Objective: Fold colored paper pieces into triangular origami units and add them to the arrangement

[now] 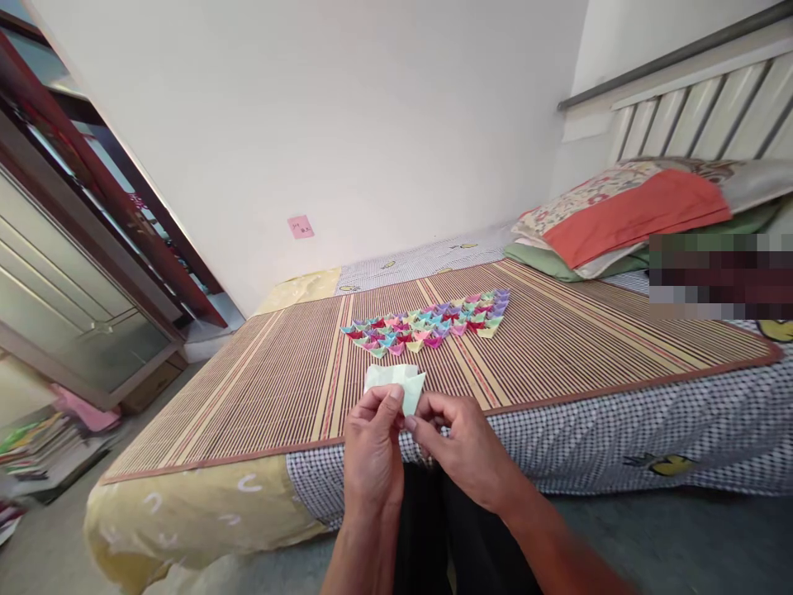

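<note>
A pale green sheet of paper (412,392), partly folded with a pointed corner at its right, is held up over the bed's near edge. My left hand (377,421) is closed on its lower left part, thumb on top. My right hand (455,434) is pinched at the paper's lower right corner, its fingertips close to the left thumb; part of the paper is hidden behind the fingers. Just beyond lie several rows of small folded paper pieces (427,322) in pink, blue, purple, red, green and yellow, on a striped mat (297,364).
The mat covers a bed with a checked sheet (557,446). Pillows (644,211) are piled at the right by the headboard (706,111). A pink note (301,227) is on the wall. A glass-panelled door (74,297) and stacked papers (43,446) are at the left.
</note>
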### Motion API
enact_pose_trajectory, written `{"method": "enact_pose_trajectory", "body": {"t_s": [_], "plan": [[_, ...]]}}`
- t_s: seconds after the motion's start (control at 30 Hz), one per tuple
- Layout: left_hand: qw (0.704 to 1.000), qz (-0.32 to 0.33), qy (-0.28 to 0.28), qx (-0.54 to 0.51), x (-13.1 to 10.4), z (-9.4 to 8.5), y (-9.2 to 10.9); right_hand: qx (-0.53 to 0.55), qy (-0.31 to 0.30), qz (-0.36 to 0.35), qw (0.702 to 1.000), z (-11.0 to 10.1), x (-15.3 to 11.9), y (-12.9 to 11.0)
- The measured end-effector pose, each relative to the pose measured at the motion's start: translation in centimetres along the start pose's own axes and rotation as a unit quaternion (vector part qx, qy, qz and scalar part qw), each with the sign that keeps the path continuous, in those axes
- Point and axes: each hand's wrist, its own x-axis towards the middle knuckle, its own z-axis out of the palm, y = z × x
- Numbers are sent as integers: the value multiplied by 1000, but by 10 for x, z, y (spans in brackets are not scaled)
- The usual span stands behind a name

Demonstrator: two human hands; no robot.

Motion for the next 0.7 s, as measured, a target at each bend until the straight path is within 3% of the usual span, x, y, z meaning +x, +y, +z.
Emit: {"method": "enact_pose_trajectory", "body": {"t_s": [0.2, 0.3, 0.5, 0.7], "plan": [[996, -69, -42, -45, 1, -3, 1, -120, 6, -63, 991, -9, -5, 2], [994, -81, -46, -56, 2, -5, 0, -87, -23, -54, 995, -20, -4, -2], [992, -92, -55, -70, -1, -2, 2, -32, 50, -80, 995, -28, 0, -9], [987, -118, -65, -87, -3, 2, 4, 32, 50, -81, 995, -27, -1, -4]]}}
